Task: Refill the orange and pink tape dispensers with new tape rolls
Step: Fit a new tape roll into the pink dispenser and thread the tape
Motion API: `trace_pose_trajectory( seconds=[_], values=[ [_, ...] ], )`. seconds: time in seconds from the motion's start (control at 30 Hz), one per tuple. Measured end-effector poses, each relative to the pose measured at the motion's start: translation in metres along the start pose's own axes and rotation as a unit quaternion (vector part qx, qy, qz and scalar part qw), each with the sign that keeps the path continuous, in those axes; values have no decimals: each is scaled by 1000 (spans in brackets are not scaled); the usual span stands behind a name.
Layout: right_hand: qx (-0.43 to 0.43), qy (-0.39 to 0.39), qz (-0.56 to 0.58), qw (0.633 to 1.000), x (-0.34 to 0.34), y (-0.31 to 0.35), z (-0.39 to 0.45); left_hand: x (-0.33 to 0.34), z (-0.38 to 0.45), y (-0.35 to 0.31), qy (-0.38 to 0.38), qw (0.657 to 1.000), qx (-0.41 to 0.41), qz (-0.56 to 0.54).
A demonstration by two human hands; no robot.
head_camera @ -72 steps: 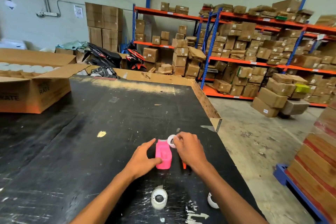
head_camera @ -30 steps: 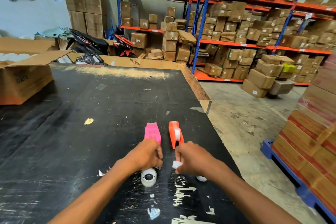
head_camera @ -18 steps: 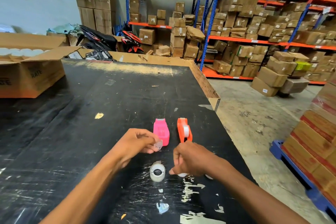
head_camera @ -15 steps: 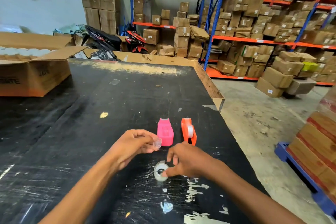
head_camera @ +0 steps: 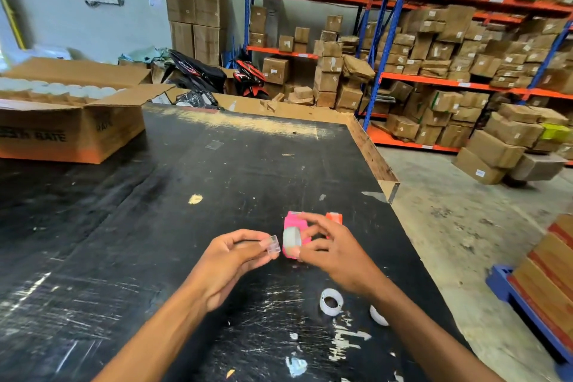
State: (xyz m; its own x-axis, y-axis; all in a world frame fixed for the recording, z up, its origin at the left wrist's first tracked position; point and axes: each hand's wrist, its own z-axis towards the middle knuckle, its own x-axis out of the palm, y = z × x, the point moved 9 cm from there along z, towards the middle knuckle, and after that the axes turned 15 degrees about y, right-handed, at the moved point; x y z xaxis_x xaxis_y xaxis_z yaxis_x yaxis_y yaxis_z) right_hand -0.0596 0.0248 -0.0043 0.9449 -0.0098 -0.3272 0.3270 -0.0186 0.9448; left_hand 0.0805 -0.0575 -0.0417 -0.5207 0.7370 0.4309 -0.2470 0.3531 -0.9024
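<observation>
My right hand (head_camera: 335, 253) holds a clear tape roll (head_camera: 291, 241) upright above the black table (head_camera: 235, 170). My left hand (head_camera: 231, 253) pinches a small clear plastic spool core (head_camera: 273, 245) just left of the roll, a small gap apart. Behind the roll the pink dispenser (head_camera: 293, 220) stands on the table, partly hidden by roll and fingers. Only the top of the orange dispenser (head_camera: 334, 218) shows past my right fingers. An empty white tape core (head_camera: 331, 301) lies on the table below my right wrist, and another white core (head_camera: 378, 316) peeks out beside my forearm.
An open cardboard box (head_camera: 71, 130) with white rolls inside stands at the table's far left. The table's right edge (head_camera: 379, 164) drops to a concrete floor. Shelving stacked with cartons (head_camera: 434, 71) fills the back right. A blue pallet with boxes (head_camera: 533, 295) sits at right.
My right hand picked the tape roll up off the table and raised it in front of the pink dispenser. My left hand still holds the clear core, now close to the roll.
</observation>
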Motion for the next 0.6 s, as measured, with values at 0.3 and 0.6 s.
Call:
trace_pose_trajectory(
  seconds=[0.3, 0.6],
  values=[
    [-56, -44, 17, 997, 1, 16, -9, 20, 9, -13, -11, 999, 43, 31],
    [-119, -90, -35, 988, -9, 29, -11, 30, 11, -16, -66, 994, 86, -16]
  ],
)
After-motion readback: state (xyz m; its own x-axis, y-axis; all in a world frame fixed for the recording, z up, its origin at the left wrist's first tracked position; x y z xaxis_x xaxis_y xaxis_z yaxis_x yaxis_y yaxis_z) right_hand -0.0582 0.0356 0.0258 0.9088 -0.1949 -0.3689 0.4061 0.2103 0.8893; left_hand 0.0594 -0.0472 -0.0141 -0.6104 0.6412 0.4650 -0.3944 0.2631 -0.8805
